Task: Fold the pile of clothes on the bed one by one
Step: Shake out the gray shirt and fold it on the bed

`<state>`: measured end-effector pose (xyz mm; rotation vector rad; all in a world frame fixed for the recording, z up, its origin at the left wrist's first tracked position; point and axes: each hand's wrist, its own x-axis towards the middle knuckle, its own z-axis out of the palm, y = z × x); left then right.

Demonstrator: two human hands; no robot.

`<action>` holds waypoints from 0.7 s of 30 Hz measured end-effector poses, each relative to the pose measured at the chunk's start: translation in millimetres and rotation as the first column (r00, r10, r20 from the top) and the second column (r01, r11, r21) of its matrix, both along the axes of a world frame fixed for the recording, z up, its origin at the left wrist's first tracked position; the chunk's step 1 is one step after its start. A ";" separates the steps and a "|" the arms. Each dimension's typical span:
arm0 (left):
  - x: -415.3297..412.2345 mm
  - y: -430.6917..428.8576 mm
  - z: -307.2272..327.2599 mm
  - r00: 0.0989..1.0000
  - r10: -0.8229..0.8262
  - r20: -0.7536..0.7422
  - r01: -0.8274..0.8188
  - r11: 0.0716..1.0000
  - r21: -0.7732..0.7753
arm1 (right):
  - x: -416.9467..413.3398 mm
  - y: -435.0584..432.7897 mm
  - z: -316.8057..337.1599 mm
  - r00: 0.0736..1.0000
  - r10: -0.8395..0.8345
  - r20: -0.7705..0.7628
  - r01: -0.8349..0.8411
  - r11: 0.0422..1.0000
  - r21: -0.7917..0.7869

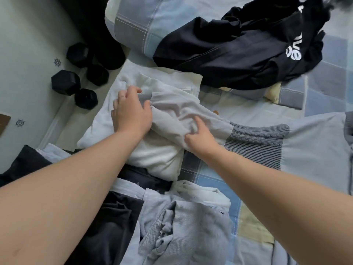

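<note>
Light grey crumpled garment [179, 111] lies atop a white folded fleece top [158, 159] on the blue checked quilted bed [219, 188]. Left of the fleece, black hexagonal dumbbells [65, 82] sit on pale floor [28, 54]; beyond it, a black clothes heap [238, 54]. Left grip [131, 111] pinches the garment's far edge; right grip [200, 138] bunches its near side with curled fingers.

Two hands [131, 113] [200, 139], one gripped grey garment [181, 109], two black dumbbells [65, 82] [78, 54], one ring [122, 96]
</note>
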<state>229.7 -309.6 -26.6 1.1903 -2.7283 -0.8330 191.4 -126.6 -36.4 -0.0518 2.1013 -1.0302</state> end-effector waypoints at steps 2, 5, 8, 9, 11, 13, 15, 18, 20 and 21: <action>-1.0 23.9 2.6 0.992 -0.118 0.037 0.120 0.991 -0.058 | 3.0 6.6 10.7 0.978 0.106 0.181 -0.095 0.993 -0.068; -6.5 63.2 6.2 0.965 -0.259 0.048 0.262 0.960 -0.103 | -0.5 36.4 20.5 0.937 0.060 0.343 0.017 0.976 -0.218; -13.7 107.8 8.9 0.935 -0.353 0.042 0.355 0.931 -0.082 | -15.2 95.5 22.5 0.941 -0.158 0.300 0.222 0.955 -0.195; -17.8 126.9 9.5 0.920 -0.389 0.052 0.392 0.917 -0.071 | -21.3 122.9 23.4 0.938 -0.225 0.263 0.275 0.946 -0.170; -26.4 168.1 8.8 0.882 -0.466 0.069 0.470 0.881 -0.051 | -32.9 184.5 23.7 0.924 -0.328 0.196 0.351 0.931 -0.099; -36.1 214.2 6.3 0.848 -0.526 0.071 0.528 0.849 -0.013 | -44.8 254.2 19.6 0.909 -0.390 0.145 0.398 0.917 -0.027; -44.7 267.1 0.6 0.805 -0.587 0.085 0.588 0.809 0.012 | -55.7 329.9 14.8 0.909 -0.408 0.081 0.405 0.913 0.050; -56.4 358.4 -12.3 0.743 -0.658 0.127 0.658 0.752 0.043 | -71.3 443.9 8.9 0.919 -0.393 -0.033 0.393 0.904 0.166; -65.9 419.6 -25.7 0.719 -0.679 0.147 0.676 0.733 0.076 | -84.0 515.5 3.8 0.922 -0.375 -0.095 0.387 0.893 0.231; -70.6 451.8 -32.9 0.708 -0.688 0.157 0.683 0.724 0.095 | -89.7 550.4 1.1 0.928 -0.355 -0.115 0.373 0.890 0.263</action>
